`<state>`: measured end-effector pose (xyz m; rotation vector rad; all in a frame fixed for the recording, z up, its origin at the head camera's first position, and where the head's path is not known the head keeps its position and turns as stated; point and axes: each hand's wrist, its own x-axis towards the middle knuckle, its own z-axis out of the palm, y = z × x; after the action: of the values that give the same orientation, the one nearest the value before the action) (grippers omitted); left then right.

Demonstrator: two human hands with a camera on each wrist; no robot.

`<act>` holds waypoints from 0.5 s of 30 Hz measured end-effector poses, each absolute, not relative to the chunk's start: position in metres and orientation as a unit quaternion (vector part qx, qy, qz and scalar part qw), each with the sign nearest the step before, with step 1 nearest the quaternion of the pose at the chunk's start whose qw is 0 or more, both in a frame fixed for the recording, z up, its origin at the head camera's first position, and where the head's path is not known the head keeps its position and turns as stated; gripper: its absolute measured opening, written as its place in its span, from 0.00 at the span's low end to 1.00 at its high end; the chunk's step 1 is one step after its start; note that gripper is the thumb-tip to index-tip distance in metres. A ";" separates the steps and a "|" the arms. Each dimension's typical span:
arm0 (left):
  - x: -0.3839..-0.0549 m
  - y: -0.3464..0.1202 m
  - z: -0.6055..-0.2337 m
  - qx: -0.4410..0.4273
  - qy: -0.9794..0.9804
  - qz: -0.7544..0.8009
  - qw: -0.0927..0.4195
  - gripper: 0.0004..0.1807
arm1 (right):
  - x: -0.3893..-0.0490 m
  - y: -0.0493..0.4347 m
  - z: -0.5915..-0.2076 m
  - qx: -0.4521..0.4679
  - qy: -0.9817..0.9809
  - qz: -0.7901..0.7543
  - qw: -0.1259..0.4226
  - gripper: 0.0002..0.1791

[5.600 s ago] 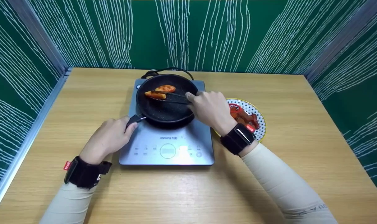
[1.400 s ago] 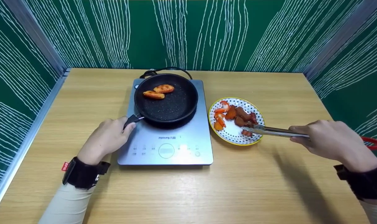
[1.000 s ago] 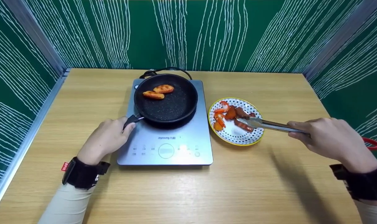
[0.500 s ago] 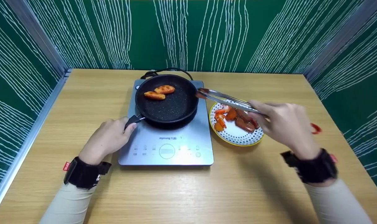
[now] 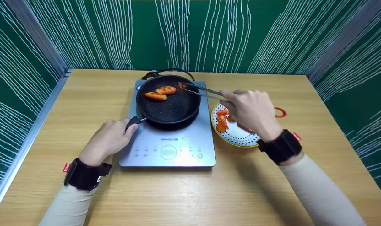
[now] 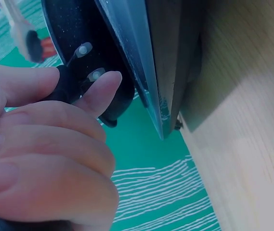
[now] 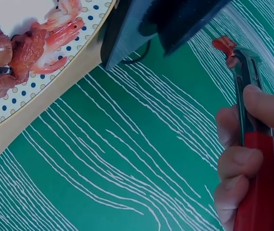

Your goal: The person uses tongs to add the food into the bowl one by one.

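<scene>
My left hand [image 5: 108, 141] grips the black handle [image 5: 133, 121] of a frying pan [image 5: 168, 110], the thumb lying along it. Two browned, elongated pieces like chicken wings [image 5: 166, 90] lie in the pan. My right hand [image 5: 251, 110] holds metal tongs [image 5: 206, 94], whose red handle [image 7: 258, 183] shows in the right wrist view. Between the tong tips is a small reddish-brown piece of food [image 7: 224, 45], over the far right part of the pan. Beneath my right hand, partly hidden, a dotted plate [image 5: 237, 138] bears shrimp [image 5: 222, 119] and other reddish pieces.
The pan is on a silver induction cooker [image 5: 151, 144] with a black cable [image 5: 177, 69] behind it. The wooden table [image 5: 177, 194] meets green, white-streaked walls [image 5: 209, 37] at the back and sides.
The tongs took a reddish-brown piece from the plate. My right hand then carried it left, from the plate to over the pan. My left hand stays on the handle.
</scene>
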<state>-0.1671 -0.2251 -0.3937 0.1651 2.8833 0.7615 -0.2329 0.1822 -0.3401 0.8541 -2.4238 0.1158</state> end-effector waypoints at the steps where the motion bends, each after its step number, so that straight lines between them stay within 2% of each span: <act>1: -0.167 -0.225 -0.394 0.056 0.963 0.254 0.076 0.17 | -0.235 0.180 -0.341 0.316 -0.906 0.038 0.278 0.13; 6: -0.167 -0.225 -0.393 0.068 0.965 0.248 0.056 0.17 | -0.244 0.170 -0.343 0.315 -0.906 0.007 0.282 0.06; 15: -0.166 -0.225 -0.393 0.068 0.963 0.254 0.054 0.18 | -0.250 0.157 -0.346 0.313 -0.910 -0.028 0.271 0.08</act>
<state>-0.1661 -0.2254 -0.3931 0.2059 2.9261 0.7701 -0.2504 0.1568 -0.3458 0.8425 -2.4512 -0.0760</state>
